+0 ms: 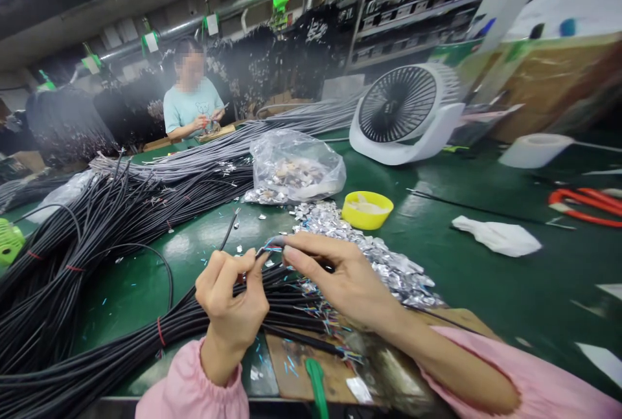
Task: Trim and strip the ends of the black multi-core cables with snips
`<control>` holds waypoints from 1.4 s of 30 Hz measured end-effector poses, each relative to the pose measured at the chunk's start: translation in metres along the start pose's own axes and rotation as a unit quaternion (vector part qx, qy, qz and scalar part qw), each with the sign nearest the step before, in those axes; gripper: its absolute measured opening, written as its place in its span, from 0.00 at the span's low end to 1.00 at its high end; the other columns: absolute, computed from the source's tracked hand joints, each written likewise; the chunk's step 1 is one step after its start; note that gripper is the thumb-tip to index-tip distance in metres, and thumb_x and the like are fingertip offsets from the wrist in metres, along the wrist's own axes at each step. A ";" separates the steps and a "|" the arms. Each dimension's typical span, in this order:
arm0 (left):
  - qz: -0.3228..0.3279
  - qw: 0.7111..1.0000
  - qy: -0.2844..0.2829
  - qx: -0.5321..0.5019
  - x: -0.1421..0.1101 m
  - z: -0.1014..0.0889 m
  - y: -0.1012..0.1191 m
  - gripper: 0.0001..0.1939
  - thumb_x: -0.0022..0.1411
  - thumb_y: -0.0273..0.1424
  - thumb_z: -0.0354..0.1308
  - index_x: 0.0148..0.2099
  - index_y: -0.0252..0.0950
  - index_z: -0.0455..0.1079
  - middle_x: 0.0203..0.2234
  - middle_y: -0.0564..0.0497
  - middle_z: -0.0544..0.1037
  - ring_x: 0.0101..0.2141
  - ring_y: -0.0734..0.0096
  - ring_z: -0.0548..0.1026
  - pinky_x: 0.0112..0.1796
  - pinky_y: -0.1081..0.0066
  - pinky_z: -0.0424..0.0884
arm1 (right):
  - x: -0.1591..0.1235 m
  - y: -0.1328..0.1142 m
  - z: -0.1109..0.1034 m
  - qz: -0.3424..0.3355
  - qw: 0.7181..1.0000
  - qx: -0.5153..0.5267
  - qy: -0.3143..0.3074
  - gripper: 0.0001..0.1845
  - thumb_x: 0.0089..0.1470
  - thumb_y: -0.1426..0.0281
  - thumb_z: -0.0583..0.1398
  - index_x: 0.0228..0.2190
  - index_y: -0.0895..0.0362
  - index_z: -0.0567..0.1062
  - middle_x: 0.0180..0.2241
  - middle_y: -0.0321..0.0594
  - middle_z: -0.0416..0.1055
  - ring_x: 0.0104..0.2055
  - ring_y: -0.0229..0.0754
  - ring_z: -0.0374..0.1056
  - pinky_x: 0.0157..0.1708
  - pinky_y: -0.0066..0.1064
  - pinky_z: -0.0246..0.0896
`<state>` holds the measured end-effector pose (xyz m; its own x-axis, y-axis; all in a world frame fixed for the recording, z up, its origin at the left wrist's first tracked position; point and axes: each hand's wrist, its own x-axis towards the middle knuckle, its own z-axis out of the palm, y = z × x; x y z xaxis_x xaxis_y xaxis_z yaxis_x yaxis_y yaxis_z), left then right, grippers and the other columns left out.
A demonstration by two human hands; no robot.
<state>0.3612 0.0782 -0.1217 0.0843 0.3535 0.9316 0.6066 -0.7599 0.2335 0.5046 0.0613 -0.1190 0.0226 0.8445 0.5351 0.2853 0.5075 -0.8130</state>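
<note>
Between my two hands, the stripped part of a cable (273, 244) shows thin blue, red and white wires. My left hand (230, 293) is closed in a pinch on the cable at the left of these wires. From the right, my right hand (345, 270) has its thumb and fingers closed on the same piece. Fingertips hide part of it. Beneath both hands lies a bundle of black cables (204, 312), its coloured wire ends fanned out to the right. A pile of silvery foil scraps (389, 257) lies just beyond my right hand.
A clear bag of scraps (299, 166), a yellow dish (368, 210) and a white fan (408, 114) stand farther back. More black cables (53, 283) heap at left. A green handle (317, 386) lies by the board (286, 367). A co-worker (194, 101) sits across the table.
</note>
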 end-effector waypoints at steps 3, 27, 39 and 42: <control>0.009 1.000 0.004 0.000 0.000 0.000 0.000 0.08 0.53 0.19 0.60 0.25 0.33 0.66 0.16 0.56 0.70 0.19 0.81 0.65 0.22 0.79 0.62 | 0.001 -0.002 -0.001 0.014 1.000 0.004 -0.009 0.15 0.54 0.62 0.56 0.27 0.58 0.78 0.21 0.38 0.69 0.23 0.38 0.64 0.22 0.26 0.61; -0.308 0.891 -0.237 -0.233 0.005 0.000 -0.002 0.22 0.64 0.35 0.46 0.17 0.35 0.61 0.10 0.57 0.59 0.13 0.80 0.57 0.16 0.76 0.52 | 0.001 -0.001 -0.008 0.007 0.997 -0.062 0.046 0.13 0.51 0.61 0.58 0.25 0.56 0.78 0.25 0.41 0.74 0.27 0.42 0.69 0.27 0.30 0.65; -0.175 0.948 -0.206 -0.167 -0.002 0.009 -0.003 0.11 0.60 0.27 0.53 0.26 0.36 0.71 0.18 0.55 0.70 0.21 0.77 0.66 0.23 0.76 0.61 | 0.007 0.007 0.001 0.140 0.973 0.180 -0.050 0.24 0.46 0.47 0.58 0.27 0.56 0.64 0.18 0.28 0.50 0.17 0.32 0.44 0.16 0.25 0.42; -0.188 0.951 -0.191 -0.156 -0.002 0.011 -0.003 0.09 0.58 0.26 0.55 0.26 0.36 0.71 0.19 0.55 0.70 0.22 0.77 0.66 0.24 0.77 0.61 | 0.011 0.010 0.002 0.065 0.993 0.102 -0.019 0.19 0.47 0.53 0.59 0.23 0.56 0.63 0.20 0.32 0.53 0.21 0.34 0.48 0.19 0.27 0.45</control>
<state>0.3676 0.0858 -0.1273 0.2255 0.7594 0.6103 0.3926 -0.6441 0.6565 0.5054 0.0761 -0.1219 0.0089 0.9087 0.4173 0.0828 0.4152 -0.9059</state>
